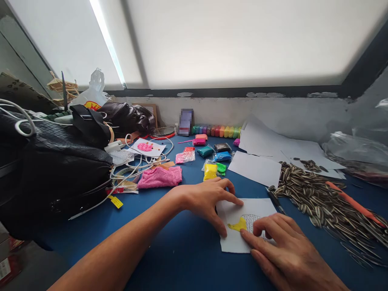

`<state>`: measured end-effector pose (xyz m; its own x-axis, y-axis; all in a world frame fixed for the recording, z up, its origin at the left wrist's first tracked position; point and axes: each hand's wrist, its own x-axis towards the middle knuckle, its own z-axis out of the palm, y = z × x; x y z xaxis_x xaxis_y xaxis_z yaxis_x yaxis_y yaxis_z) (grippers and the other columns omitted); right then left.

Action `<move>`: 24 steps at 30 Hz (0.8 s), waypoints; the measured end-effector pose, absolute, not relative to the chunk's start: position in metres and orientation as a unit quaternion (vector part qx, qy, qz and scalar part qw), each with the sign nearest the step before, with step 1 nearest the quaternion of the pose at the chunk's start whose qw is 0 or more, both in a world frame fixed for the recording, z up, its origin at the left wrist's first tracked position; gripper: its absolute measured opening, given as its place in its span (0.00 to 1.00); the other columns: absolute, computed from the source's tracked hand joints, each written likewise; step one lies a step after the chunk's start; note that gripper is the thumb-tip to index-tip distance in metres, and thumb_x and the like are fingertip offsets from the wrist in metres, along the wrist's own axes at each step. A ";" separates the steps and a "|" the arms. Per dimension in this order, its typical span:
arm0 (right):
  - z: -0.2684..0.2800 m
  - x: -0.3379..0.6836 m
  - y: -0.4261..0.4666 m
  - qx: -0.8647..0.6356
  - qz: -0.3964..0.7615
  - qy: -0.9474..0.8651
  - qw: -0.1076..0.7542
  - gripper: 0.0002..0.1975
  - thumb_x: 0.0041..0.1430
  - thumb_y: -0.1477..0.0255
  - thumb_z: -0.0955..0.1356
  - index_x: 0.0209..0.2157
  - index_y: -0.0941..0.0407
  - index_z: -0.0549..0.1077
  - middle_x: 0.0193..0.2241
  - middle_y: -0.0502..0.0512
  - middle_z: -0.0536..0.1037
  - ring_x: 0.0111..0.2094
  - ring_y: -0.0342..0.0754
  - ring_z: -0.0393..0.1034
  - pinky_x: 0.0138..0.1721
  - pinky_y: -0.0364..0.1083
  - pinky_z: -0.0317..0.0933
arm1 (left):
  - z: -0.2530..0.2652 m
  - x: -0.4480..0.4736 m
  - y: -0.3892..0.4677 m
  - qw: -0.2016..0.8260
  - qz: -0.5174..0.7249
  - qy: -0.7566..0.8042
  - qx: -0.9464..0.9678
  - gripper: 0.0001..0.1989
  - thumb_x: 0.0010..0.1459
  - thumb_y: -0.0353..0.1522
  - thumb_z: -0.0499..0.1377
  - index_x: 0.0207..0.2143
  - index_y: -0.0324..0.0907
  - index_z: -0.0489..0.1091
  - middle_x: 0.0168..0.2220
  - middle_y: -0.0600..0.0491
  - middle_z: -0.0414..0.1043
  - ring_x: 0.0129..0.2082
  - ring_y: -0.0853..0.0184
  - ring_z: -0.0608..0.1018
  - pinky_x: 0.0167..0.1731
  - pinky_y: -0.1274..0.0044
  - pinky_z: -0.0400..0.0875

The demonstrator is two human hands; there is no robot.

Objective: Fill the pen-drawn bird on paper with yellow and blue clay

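Observation:
A small white sheet of paper lies on the blue table in front of me. On it is an ink drawing of a rounded shape filled with scale-like marks. Yellow clay is spread flat over the drawing's pointed left end. My left hand rests at the sheet's left side, thumb and fingers apart, with fingertips on the paper. My right hand reaches in from the right; its index fingertip presses the clay's lower edge, and it holds nothing visible. Part of the drawing is hidden under that hand.
Sunflower seeds are heaped at right, with a pen and an orange stick by them. Blank sheets, clay packets, a pink cloth, white cables and a black bag lie around.

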<state>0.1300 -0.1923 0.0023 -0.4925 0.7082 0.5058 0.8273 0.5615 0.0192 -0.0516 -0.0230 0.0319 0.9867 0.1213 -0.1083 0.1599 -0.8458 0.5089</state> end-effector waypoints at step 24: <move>-0.014 0.160 -0.184 -0.546 -0.214 -0.788 0.187 0.17 0.64 0.74 0.61 0.51 0.62 0.73 0.45 0.63 0.78 0.45 0.53 0.73 0.45 0.53 0.68 | 0.018 -0.032 -0.035 0.258 0.071 0.198 0.943 0.05 0.57 0.26 0.58 0.35 0.38 0.73 0.40 0.50 0.69 0.41 0.67 0.70 0.42 0.77 0.65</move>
<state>0.1596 -0.1841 -0.0140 -0.3343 0.7805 0.5283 0.9404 0.3130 0.1327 -0.0317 -0.0351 0.0182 0.9116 0.4100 0.0308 0.3372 -0.7883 0.5147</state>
